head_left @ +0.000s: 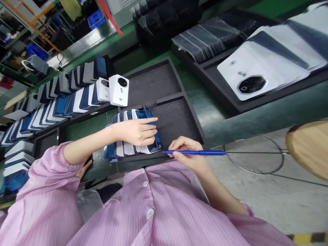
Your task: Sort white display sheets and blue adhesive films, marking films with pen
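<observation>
My left hand (pixel 139 132) lies across a row of phone back panels (pixel 126 149), its index finger stretched out and the others loosely bent. The panels are white and blue, standing on edge and leaning in a black foam tray (pixel 176 119). A blue-filmed panel (pixel 153 133) sits at the right end of the row, by my fingertips. In my right hand (pixel 188 152) is a slim blue pen (pixel 207 152), pinched near its tip. The tip points left, at the tray's near edge.
A white panel with a black camera ring (pixel 119 90) leans at the tray's far left corner. Long rows of panels (pixel 55 109) extend left. At right, another tray (pixel 238 106) bears large white panels (pixel 271 61). A wooden stool (pixel 310 150) and another person's hand (pixel 84 168) are nearby.
</observation>
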The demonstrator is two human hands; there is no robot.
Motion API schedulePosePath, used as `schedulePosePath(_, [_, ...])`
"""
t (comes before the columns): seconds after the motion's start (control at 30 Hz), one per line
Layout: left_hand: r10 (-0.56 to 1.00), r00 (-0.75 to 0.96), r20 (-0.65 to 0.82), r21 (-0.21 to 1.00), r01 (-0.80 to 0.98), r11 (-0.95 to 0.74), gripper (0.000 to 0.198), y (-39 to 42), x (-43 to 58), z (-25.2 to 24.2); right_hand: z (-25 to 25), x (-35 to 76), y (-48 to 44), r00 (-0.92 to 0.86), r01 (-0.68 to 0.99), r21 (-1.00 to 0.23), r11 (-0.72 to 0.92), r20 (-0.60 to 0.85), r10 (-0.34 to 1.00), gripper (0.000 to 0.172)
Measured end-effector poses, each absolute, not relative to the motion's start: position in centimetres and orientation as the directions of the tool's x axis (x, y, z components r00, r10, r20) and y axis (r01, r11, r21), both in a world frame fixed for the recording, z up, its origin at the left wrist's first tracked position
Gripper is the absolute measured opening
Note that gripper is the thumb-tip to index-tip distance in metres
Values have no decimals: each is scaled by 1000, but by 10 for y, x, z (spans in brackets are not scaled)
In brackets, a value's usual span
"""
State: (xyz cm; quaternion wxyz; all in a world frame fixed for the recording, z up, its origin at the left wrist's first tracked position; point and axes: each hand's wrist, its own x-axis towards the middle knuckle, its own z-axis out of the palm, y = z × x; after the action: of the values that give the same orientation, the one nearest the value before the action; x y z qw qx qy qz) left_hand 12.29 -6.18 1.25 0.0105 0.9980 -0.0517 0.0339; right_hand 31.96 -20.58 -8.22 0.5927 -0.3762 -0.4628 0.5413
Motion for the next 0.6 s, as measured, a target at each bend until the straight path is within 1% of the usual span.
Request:
schedulePosePath(0.07, [-205,978,19,-25,-205,-978,25,-59,126,13,-79,313,-211,-25,-197,-977,81,88,996,19])
schedulePosePath(0.1, [-208,978,-6,-19,-208,-978,26,-57,128,14,-78,310,-213,-7,-149,-987,58,59,998,18])
schedulePosePath(0.17, [-134,990,-44,53,-131,-990,30,-53,130,17,-78,302,-217,65,-62,-998,24,19,998,16])
schedulePosePath(0.27, [-68,992,-102,177,-49,-983,35,-50,132,22,-77,295,-220,177,29,-999,21,26,984,12])
schedulePosePath(0.33, [-53,990,-130,221,-23,-975,38,-49,133,24,-76,292,-220,210,66,-997,36,49,976,11])
schedulePosePath(0.4, [-47,988,-150,240,-10,-971,41,-49,135,26,-76,291,-219,217,93,-994,48,68,974,11])
schedulePosePath(0.6, [-42,985,-165,246,-1,-969,45,-44,134,25,-75,289,-217,207,108,-992,61,82,975,10])
